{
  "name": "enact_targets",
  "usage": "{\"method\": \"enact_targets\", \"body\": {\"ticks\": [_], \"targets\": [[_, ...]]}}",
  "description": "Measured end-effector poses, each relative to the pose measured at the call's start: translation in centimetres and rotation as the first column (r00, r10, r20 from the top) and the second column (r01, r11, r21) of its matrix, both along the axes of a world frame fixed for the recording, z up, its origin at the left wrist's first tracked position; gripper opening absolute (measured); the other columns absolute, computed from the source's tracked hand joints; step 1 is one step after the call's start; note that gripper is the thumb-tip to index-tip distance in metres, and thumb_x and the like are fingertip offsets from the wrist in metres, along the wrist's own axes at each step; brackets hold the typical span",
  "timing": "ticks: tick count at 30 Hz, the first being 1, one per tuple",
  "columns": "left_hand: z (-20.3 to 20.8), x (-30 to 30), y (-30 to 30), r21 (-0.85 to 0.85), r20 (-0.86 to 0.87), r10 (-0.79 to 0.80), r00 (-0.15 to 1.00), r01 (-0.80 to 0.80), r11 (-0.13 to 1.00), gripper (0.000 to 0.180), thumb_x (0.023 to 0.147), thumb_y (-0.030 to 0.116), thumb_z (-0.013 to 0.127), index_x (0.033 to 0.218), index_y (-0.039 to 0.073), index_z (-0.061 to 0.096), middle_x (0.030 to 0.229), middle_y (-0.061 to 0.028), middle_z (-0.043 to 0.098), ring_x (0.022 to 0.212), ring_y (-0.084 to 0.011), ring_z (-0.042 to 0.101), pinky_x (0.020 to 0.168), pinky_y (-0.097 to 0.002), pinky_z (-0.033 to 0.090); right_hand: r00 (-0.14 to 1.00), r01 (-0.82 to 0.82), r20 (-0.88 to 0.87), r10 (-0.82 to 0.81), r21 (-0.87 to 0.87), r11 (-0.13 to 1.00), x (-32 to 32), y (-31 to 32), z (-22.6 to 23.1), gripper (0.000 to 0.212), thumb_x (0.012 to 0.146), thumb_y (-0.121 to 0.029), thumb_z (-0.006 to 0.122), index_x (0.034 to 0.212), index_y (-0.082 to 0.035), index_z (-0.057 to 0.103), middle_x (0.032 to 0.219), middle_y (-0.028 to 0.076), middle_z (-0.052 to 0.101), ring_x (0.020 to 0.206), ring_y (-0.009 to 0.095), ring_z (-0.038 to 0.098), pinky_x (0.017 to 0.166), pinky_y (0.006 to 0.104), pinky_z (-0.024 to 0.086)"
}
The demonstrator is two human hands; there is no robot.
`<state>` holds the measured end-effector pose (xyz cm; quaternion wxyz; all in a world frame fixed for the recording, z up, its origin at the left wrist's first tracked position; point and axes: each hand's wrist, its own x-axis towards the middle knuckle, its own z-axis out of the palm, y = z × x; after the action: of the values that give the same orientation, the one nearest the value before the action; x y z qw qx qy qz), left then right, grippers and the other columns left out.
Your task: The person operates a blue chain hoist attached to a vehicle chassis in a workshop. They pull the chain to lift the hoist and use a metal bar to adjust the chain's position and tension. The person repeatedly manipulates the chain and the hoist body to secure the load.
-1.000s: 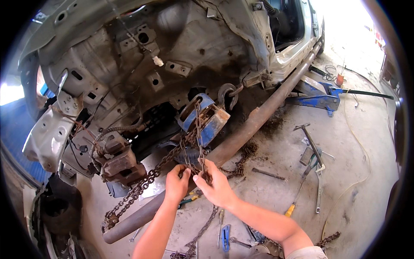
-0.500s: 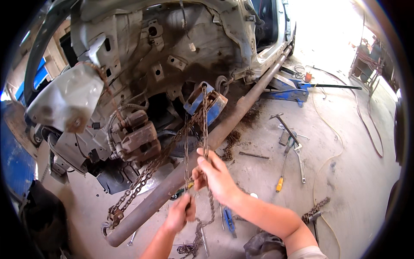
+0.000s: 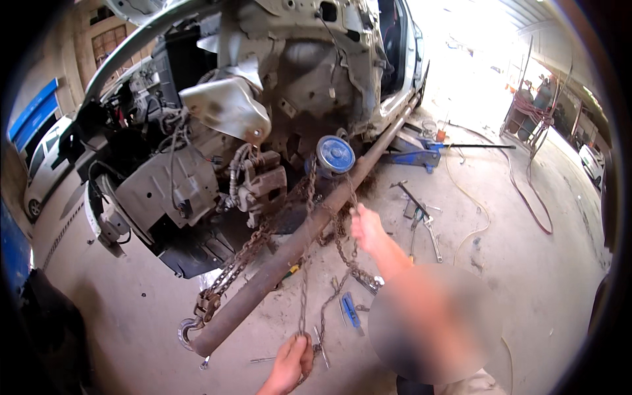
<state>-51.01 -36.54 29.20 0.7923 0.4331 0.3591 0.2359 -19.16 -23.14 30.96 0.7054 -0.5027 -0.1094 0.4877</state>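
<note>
A blue chain hoist (image 3: 335, 155) with a round cover hangs by the stripped wheel well of a car body (image 3: 299, 69). Its thin hand chain (image 3: 304, 289) runs down to my left hand (image 3: 288, 363), low in the view, with fingers closed round it. Higher and to the right, my right hand (image 3: 370, 232) grips another strand of chain (image 3: 353, 195) below the hoist. The heavier load chain (image 3: 240, 258) slants down left to a hook (image 3: 189, 332) at the near end of a long rusty pipe (image 3: 266, 280). A blurred patch covers my right forearm.
A blue floor jack (image 3: 411, 158) stands beyond the pipe. Loose on the floor lie a hammer (image 3: 413, 197), a wrench (image 3: 433, 240) and a blue-handled tool (image 3: 352, 311). A hose (image 3: 532, 191) curves across the right side. A brake caliper (image 3: 264, 187) hangs at the car.
My hands have moved apart: the left went down with its chain, the right out to the right. The hoist has turned its round cover toward me. My view has tilted up.
</note>
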Motion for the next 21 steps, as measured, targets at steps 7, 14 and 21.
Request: {"method": "enact_targets", "body": {"ticks": [7, 14, 21], "targets": [[1.4, 0.8, 3.8, 0.114, 0.026, -0.073, 0.997, 0.07, 0.991, 0.018, 0.097, 0.023, 0.042, 0.092, 0.007, 0.047, 0.062, 0.0031, 0.037, 0.048, -0.0057, 0.031, 0.043, -0.0216, 0.024, 0.991, 0.097, -0.084, -0.1, -0.049, 0.994, -3.9, -2.9, 2.1, 0.03, 0.096, -0.031, 0.039, 0.072, -0.013, 0.043, 0.055, -0.007, 0.028, 0.042, 0.006, 0.022, 0.036, 0.0227, 0.018], [-1.2, 3.3, 10.5, 0.527, -0.162, 0.084, 0.983, 0.014, 0.85, 0.025, 0.094, 0.02, 0.046, 0.109, 0.0, 0.05, 0.073, -0.0021, 0.05, 0.06, -0.0089, 0.046, 0.056, -0.0255, 0.04, 0.984, 0.077, -0.154, -0.09, -0.086, 0.993, -14.7, -10.8, -3.7, 0.034, 0.096, -0.038, 0.039, 0.073, -0.014, 0.042, 0.053, -0.006, 0.029, 0.042, 0.007, 0.025, 0.037, 0.0239, 0.018], [-2.2, 8.1, 14.1, 0.636, -0.281, 0.097, 0.955, 0.11, 0.764, 0.043, 0.093, 0.029, 0.047, 0.123, -0.002, 0.046, 0.108, -0.0161, 0.057, 0.102, -0.0222, 0.052, 0.089, -0.0322, 0.039, 0.945, 0.033, -0.323, -0.045, -0.045, 0.998, -25.5, -18.7, -1.4, 0.035, 0.096, -0.035, 0.041, 0.071, -0.011, 0.043, 0.054, -0.002, 0.036, 0.04, 0.009, 0.03, 0.036, 0.0243, 0.023]]}}
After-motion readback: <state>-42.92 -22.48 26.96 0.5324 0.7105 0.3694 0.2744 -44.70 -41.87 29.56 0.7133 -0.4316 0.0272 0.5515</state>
